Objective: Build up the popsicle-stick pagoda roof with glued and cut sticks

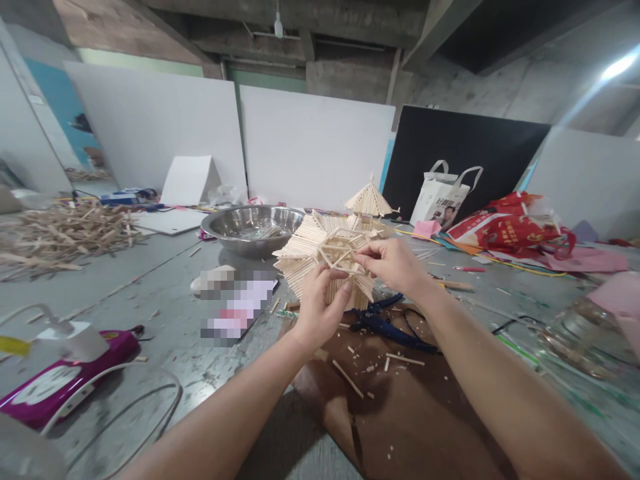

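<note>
A roof-like model of pale wooden sticks (300, 253) stands before me, with a polygonal stick frame at its middle. My left hand (324, 300) is at the near side of this model, fingers curled against the frame's edge and thumb bent beside them. From the right, my right hand (390, 263) pinches at the frame with thumb and forefinger; whatever lies between those fingertips is too small to make out. Just behind rises a smaller pointed stick roof (371, 199). Under my hands, blue-handled pliers (395, 330) and loose stick pieces (348, 379) lie on a brown sheet (400, 413).
A steel basin (250, 230) stands behind left, near a heap of sticks (75, 233). A phone-like flat object (245, 307), partly blurred, lies left of the model. Further left is a purple power strip (75, 380) with cables. Red bags (515, 223) and a glass jar (580, 337) are right.
</note>
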A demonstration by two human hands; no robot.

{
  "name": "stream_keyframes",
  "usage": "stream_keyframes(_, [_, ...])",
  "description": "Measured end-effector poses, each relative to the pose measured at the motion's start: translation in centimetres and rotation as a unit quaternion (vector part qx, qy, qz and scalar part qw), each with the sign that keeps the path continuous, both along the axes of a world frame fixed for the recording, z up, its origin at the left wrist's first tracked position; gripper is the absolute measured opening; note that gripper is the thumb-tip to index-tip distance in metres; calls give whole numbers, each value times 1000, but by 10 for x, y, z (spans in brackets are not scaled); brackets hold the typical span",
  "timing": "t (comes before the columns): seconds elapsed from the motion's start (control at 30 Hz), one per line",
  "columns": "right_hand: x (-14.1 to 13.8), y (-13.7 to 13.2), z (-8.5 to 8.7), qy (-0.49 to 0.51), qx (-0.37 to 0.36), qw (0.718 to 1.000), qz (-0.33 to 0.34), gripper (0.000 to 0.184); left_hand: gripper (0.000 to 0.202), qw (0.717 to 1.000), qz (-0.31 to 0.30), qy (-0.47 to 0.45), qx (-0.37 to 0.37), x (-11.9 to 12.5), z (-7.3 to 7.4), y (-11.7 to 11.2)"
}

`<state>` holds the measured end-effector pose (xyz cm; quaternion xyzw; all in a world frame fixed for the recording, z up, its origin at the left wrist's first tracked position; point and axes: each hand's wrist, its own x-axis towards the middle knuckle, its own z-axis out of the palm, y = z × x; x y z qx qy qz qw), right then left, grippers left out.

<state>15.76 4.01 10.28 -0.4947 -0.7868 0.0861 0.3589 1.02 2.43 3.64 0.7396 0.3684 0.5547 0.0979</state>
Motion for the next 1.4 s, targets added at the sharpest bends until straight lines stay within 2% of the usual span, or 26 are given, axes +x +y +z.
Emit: stream_keyframes(1.4, [-1,0,1,-3,0,1000,-5,22,11,1000,0,3,-1,0,1,-1])
